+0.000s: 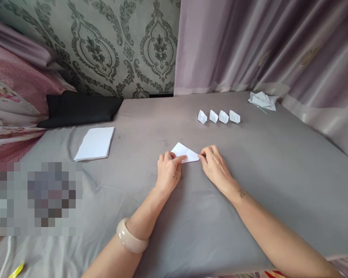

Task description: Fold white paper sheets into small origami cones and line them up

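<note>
A small white folded paper (185, 152) lies flat on the grey sheet (249, 185) in the middle. My left hand (168, 172) has its fingers curled, the index finger pressing down on the paper's left part. My right hand (214, 163) pinches the paper's right tip with closed fingers. Both hands touch the same piece.
Several small folded white paper boats (219, 116) stand in a row further back. A stack of white sheets (95, 143) lies at the left, crumpled paper scraps (263, 100) at the far right. A black cushion (78, 109) sits against the patterned wall; curtains hang on the right.
</note>
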Available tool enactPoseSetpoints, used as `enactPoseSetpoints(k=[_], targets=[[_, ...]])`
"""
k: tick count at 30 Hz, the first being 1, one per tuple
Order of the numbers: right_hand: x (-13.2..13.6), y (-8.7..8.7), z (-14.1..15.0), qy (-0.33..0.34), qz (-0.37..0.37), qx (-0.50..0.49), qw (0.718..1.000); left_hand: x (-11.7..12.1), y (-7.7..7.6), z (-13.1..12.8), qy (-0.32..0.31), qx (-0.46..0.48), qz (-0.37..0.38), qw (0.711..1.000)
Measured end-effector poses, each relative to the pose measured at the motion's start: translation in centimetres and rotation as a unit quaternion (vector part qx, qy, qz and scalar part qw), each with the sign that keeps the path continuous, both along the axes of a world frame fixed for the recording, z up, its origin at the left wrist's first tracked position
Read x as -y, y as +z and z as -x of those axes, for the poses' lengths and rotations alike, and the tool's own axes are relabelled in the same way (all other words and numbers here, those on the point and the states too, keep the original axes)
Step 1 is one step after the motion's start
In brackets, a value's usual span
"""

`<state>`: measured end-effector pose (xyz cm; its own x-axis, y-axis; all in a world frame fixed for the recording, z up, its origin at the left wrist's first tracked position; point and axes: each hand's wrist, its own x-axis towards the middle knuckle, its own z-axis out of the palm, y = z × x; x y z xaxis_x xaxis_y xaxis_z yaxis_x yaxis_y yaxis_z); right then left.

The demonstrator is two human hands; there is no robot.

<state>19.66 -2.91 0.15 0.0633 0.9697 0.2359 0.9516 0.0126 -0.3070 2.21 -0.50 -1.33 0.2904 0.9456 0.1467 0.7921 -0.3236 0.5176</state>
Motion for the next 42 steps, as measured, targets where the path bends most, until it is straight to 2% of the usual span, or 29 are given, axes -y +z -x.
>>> enactPoseSetpoints(k=[3,6,11,21,26,33,37,39,42], targets=[[0.9,0.6,1.4,0.076,-0.056,-0.004,0.996,0.0,0.2,0.0,0.0,-0.001,0.003,1.0],[2.3,1.2,3.8,0.148,-0.033,0.011,0.988,0.0,0.4,0.1,-0.001,-0.005,0.006,1.0],[3.5,1.4,5.5,0.153,0.018,0.055,0.987,-0.1,0.1,0.2,0.008,0.013,0.003,1.0],[3.4,1.8,4.6,0.106,0.04,0.127,0.985,0.0,0.5,0.4,0.04,-0.018,0.005,0.999],[3.3,1.7,4.3,0.087,0.045,0.132,0.986,-0.8,0.4,0.8,0.091,0.033,0.025,0.995],[2.3,1.3,3.5,0.095,0.02,0.091,0.991,-1.5,2.1,1.0,0.146,0.145,0.107,0.973],[1.6,1.2,2.6,0.103,-0.038,0.028,0.994,-0.6,2.6,1.3,0.195,0.176,0.117,0.958],[1.5,1.2,2.4,0.122,-0.07,-0.007,0.99,-0.1,2.7,1.2,0.214,0.188,0.125,0.95],[1.6,1.1,2.5,0.176,-0.069,-0.044,0.981,0.7,2.9,0.8,0.204,0.21,0.145,0.945]])
